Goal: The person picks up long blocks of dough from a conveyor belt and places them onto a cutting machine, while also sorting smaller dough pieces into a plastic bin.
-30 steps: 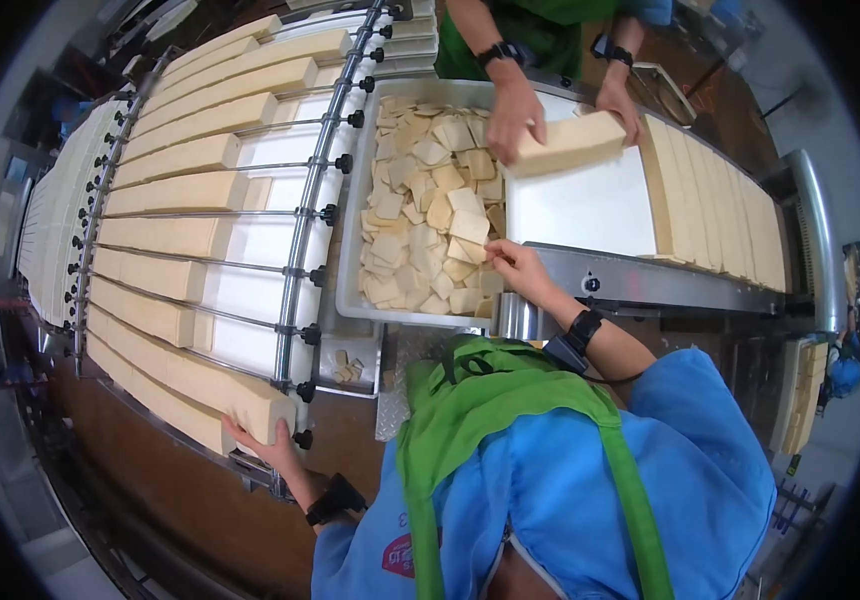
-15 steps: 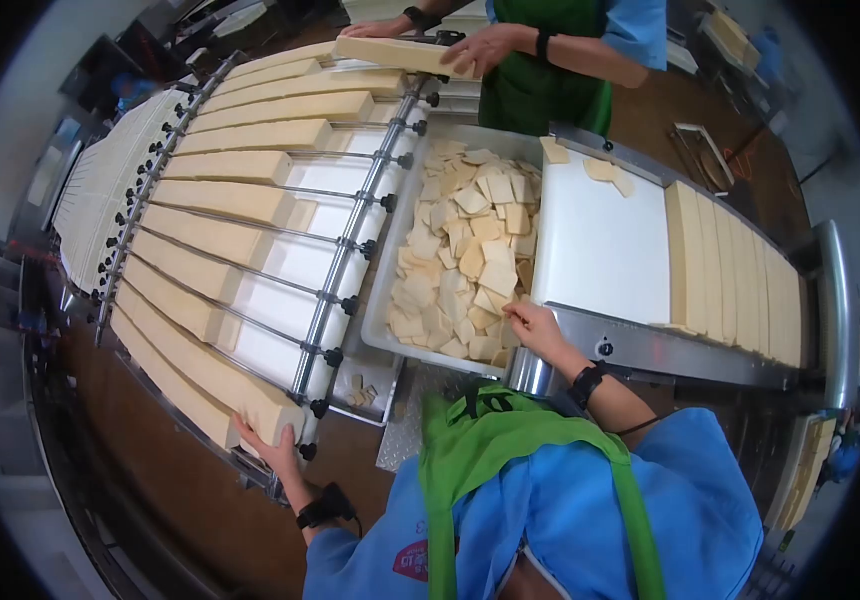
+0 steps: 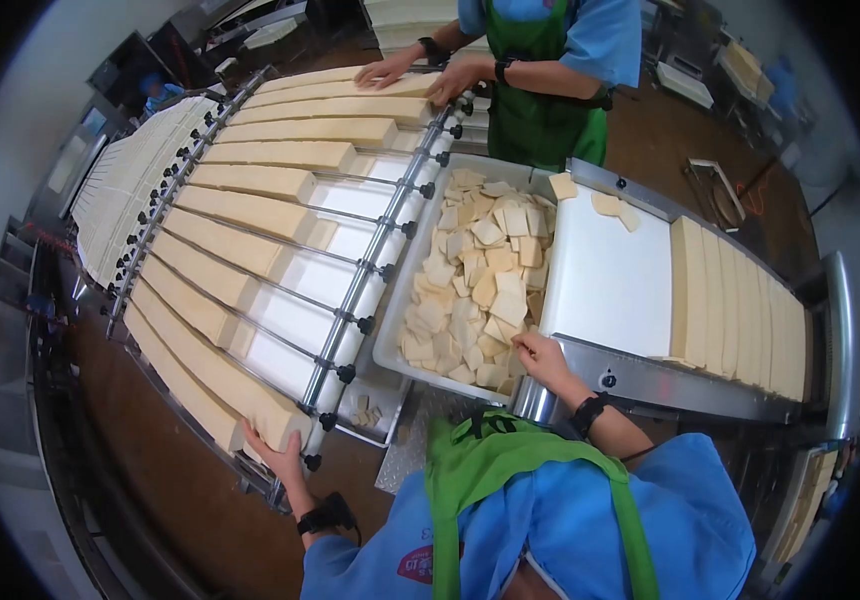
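My left hand [image 3: 275, 455] is at the near end of a long pale bread-like slab [image 3: 250, 395], with thumb and fingers on either side of that end. My right hand [image 3: 542, 360] rests by the near right corner of a white bin [image 3: 387, 345], its fingers curled together; whatever they may hold is hidden. Flat, pale, bread-like slices [image 3: 475, 270] fill the bin in a loose heap. Several similar slabs lie side by side between metal rods on the conveyor to the left.
A metal rail [image 3: 360, 280] with black knobs crosses the slabs' conveyor. On the right, a white belt [image 3: 610, 280] carries loose slices and a row of upright slabs [image 3: 735, 300]. Across from me, another person's hands [image 3: 455, 78] touch a far slab. A small tray [image 3: 375, 410] holds scraps.
The other person has lowered a raised slab into the far lane of the conveyor. My hands stay in nearly the same places, while the whole view has shifted slightly.
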